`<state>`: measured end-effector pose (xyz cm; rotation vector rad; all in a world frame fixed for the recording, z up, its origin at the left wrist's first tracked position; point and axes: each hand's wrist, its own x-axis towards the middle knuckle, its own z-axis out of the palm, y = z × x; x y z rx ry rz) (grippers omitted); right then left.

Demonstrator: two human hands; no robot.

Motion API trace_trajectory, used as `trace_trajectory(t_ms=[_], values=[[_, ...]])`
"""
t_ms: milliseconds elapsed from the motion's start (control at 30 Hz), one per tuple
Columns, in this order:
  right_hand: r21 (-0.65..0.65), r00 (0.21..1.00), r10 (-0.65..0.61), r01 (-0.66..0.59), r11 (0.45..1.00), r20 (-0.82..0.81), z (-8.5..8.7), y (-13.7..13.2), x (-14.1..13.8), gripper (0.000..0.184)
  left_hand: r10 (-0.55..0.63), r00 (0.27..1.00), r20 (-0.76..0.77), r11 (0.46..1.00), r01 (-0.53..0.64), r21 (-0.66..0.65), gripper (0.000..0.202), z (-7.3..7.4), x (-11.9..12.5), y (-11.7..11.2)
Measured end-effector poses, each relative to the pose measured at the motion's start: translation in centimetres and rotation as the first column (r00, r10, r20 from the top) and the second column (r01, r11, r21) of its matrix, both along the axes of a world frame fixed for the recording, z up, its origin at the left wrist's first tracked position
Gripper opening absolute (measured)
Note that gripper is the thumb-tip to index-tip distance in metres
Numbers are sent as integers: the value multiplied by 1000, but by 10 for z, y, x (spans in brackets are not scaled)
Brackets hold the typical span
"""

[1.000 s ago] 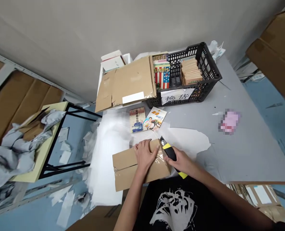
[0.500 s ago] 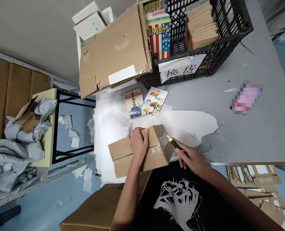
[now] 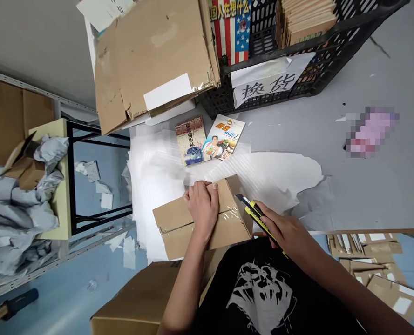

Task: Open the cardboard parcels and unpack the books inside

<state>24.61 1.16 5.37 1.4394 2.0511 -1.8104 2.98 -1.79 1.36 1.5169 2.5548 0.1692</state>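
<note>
A small taped cardboard box (image 3: 184, 235) lies on the white foam sheet at the table's near edge. My left hand (image 3: 202, 204) is closed on its far edge, palm across the top. In my right hand (image 3: 285, 232) is a yellow and black utility knife (image 3: 259, 217). Its blade points up and left, close by the box's right end; I cannot tell whether it touches. Clear tape crosses the seam near that end. Beyond the box lie two books, a beige one (image 3: 192, 141) and a white one with a food cover (image 3: 224, 137), edges overlapping.
A black plastic crate (image 3: 308, 79) of books stands at the back, beside a large cardboard piece (image 3: 154, 60). A blurred pink object (image 3: 372, 132) lies to the right. Below the table edge stands a big carton (image 3: 137, 298). Crumpled paper (image 3: 21, 200) fills the left side.
My right hand has turned the knife so its yellow side shows, with the blade still near the box's right end. My left hand keeps its hold. The view has shifted slightly.
</note>
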Motion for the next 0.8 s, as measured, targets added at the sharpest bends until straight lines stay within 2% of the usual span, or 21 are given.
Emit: trace_trajectory(t_ms=[267,500,800], values=[[152,1000,12,-12,988,5,-1,-8,-6,55,-8,1000,-15,1000,8,-25,30,0,1,1],[136,1000,-12,13,991,-8,-7,-11,-4,52,-16,1000,-19,999,15,-34,31,0,0,2],[167,1000,8,-5,986,-17,0,-3,-2,51,-21,999,-35,999,19,-46,35,0,1,2]])
